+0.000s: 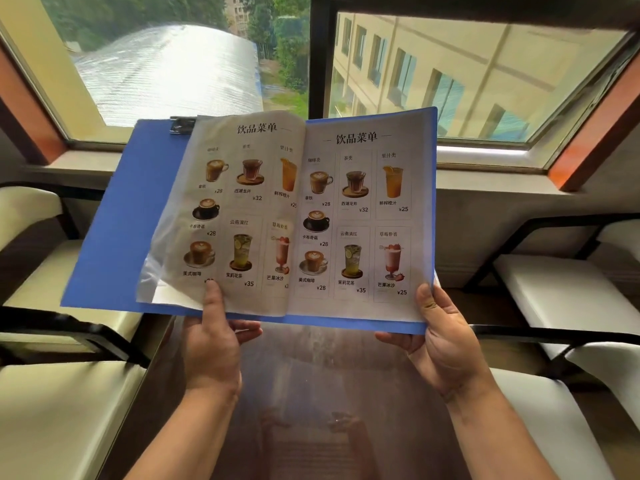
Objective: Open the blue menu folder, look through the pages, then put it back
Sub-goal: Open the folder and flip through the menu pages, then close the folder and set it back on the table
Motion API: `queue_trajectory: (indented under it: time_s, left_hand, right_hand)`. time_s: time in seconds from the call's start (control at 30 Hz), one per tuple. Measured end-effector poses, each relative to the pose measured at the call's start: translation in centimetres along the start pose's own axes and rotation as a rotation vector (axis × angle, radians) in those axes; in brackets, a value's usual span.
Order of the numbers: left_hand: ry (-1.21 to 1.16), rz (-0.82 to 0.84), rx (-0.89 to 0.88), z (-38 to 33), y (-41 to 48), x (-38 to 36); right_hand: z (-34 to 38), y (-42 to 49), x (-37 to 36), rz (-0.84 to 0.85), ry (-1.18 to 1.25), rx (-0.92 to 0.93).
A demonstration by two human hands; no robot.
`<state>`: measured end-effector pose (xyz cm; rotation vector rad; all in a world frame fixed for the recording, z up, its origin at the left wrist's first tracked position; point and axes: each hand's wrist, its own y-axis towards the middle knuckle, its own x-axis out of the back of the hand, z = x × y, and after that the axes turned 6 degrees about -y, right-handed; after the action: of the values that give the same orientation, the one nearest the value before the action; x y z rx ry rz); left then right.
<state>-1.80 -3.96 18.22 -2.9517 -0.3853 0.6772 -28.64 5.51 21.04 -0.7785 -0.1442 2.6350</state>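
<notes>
We find the blue menu folder (114, 233) held open above the worktop (329, 393), showing 2 glossy drink pages. The left hand (213, 344) and right hand (446, 344) each keep a closed grip on its lower edge, thumbs on top.

Glossy table (346, 393); cream-cushioned chairs (62, 410) both sides; window (173, 64) ahead.

— What do you have on the head camera?

— I see the blue menu folder (114, 216) held open above a glossy table (332, 393). My left hand (213, 344) grips its lower edge, thumb on the left page (239, 209).

— And the other side?

— My right hand (446, 344) pinches the bottom right corner, thumb on the right page (360, 216). Both pages show drinks with prices. Cream-cushioned chairs (561, 292) flank the table; a window (467, 74) lies beyond.
</notes>
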Motion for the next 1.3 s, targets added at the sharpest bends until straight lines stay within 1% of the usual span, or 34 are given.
queue_trajectory:
  time_s: [0.1,0.23,0.33,0.4,0.43,0.47,0.53,0.63,0.7,0.73,0.8,0.87,0.97,1.07,1.17,1.3]
  left_hand:
    - [0.152,0.026,-0.183,-0.7,-0.9,-0.3]
    - [0.241,0.126,-0.310,-1.0,-1.5,-1.1]
    - [0.369,0.197,-0.314,0.6,-1.4,-0.4]
    - [0.567,0.241,-0.337,1.1,-1.2,0.0]
    - [0.593,0.287,-0.394,1.2,-1.1,0.1]
    - [0.540,0.360,-0.424,1.3,-1.0,0.0]
    - [0.495,0.458,-0.395,1.4,-0.9,-0.2]
    - [0.564,0.535,-0.410,1.3,-0.9,-0.6]
    - [0.529,0.536,-0.356,0.9,-0.9,-0.7]
    - [0.483,0.509,-0.310,0.8,-0.9,-0.9]
    - [0.426,0.430,-0.221,0.9,-0.8,-1.2]
    - [0.413,0.390,-0.174,1.2,-0.6,-1.3]
    - [0.437,0.374,-0.215,1.3,-0.3,-1.2]
    - [0.440,0.347,-0.272,0.9,-0.1,-1.5]
    - [0.422,0.324,-0.238,0.9,-0.1,-1.8]
    - [0.454,0.330,-0.227,0.8,-0.5,-1.6]
  right_hand:
    - [-0.2,0.1,0.1,0.004,-0.015,0.008]
    - [-0.5,0.3,0.5,-0.012,-0.049,0.006]
    - [-0.6,0.4,0.3,-0.001,-0.059,0.003]
    - [-0.7,0.4,0.1,-0.007,-0.048,0.010]
    - [-0.8,0.4,-0.1,-0.016,-0.047,0.015]
    - [-0.9,0.4,-0.1,-0.011,-0.048,0.022]
    - [-1.1,0.3,-0.4,0.017,-0.093,0.042]
    - [-0.8,-0.2,-1.2,0.110,-0.113,0.061]
    - [-0.6,-0.4,-1.2,0.171,-0.072,0.053]
    - [-0.7,-0.3,-0.9,0.193,-0.074,0.057]
    - [-0.9,-0.1,-0.7,0.184,-0.100,0.060]
    - [-1.1,0.1,-0.8,0.134,-0.129,0.034]
    - [-1.2,0.1,-0.7,0.104,-0.164,-0.001]
    - [-1.3,0.4,-0.5,0.077,-0.189,0.064]
    - [-1.2,0.5,-0.8,0.035,-0.207,0.095]
    - [-1.2,0.2,-1.0,-0.027,-0.226,0.117]
